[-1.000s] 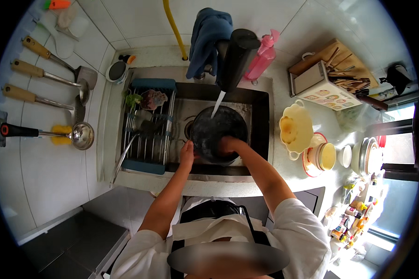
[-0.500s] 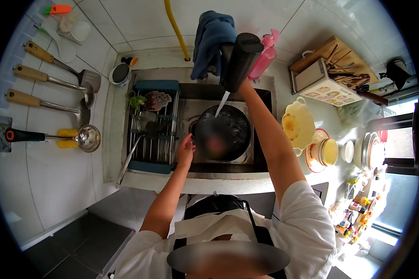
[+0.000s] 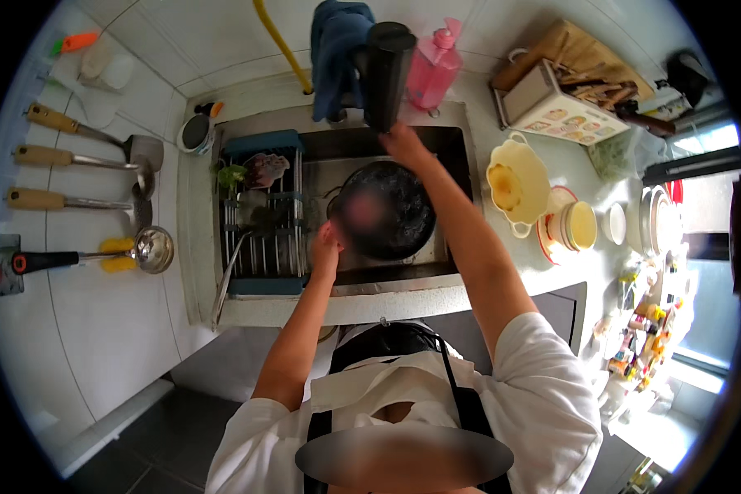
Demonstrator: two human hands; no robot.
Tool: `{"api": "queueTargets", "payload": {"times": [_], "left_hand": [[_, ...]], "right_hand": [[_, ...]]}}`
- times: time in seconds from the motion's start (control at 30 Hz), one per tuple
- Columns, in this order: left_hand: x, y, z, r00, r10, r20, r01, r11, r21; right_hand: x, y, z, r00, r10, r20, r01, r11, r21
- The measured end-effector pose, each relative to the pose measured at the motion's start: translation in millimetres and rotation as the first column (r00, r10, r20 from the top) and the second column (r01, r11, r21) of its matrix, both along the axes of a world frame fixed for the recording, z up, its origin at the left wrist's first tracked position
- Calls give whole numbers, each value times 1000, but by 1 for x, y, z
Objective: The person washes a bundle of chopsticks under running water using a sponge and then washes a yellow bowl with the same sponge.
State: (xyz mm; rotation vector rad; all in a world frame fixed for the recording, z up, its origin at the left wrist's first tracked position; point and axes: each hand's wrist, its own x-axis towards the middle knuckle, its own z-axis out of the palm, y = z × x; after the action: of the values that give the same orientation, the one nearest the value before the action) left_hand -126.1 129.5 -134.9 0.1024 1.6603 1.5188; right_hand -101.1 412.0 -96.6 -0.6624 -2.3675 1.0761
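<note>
A dark round pan (image 3: 413, 216) with water in it stands in the metal sink (image 3: 445, 267); a blurred patch hides its left part. At the pan's near-left rim is my left hand (image 3: 327, 247), its fingers curled together against the edge. My right hand (image 3: 405, 146) reaches across the sink to the lower end of the black tap (image 3: 389, 74). Its fingertips are partly hidden there, so their grip does not show. No water stream is visible below the tap. Left of the pan, a dish rack (image 3: 263, 284) holds green leaves (image 3: 229, 176) and a small reddish dish (image 3: 266, 170).
A blue cloth (image 3: 337, 58) hangs by the tap, beside a pink pump bottle (image 3: 434, 70). On the right counter are a yellow scalloped bowl (image 3: 528, 169), a yellow cup (image 3: 583, 226) and a utensil holder (image 3: 552, 107). A ladle (image 3: 153, 249) and spatulas hang on the left wall.
The water stream from the tap no longer shows. My right hand has come away from behind the tap to its lower end. The view has shifted a little.
</note>
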Motion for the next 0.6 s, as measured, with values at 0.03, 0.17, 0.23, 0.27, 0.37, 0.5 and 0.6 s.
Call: {"api": "queueTargets", "payload": {"times": [0.03,0.17,0.23,0.27,0.37,0.5,0.6], "left_hand": [[-4,-6,0,1000,24,7,-24,1000,15],[-4,-5,9,1000,-6,14,5,999,37],[3,-1,17,999,-47,-9,47,998,33],[6,4,18,997,-79,-26,79,997,20],[18,17,22,989,-140,-38,140,990,2],[36,33,34,984,-179,-9,180,983,33],[47,36,39,987,-161,-22,160,987,-20]], "right_hand": [[20,-37,15,996,-70,53,71,997,-13],[92,-87,4,975,-158,159,181,972,-148],[124,-105,16,959,-180,220,206,973,-101],[137,-111,22,949,-193,251,218,973,-78],[167,-122,36,903,-285,321,307,952,-19],[208,-115,27,902,-412,127,427,896,-124],[239,-106,31,869,-459,186,490,851,-188]]}}
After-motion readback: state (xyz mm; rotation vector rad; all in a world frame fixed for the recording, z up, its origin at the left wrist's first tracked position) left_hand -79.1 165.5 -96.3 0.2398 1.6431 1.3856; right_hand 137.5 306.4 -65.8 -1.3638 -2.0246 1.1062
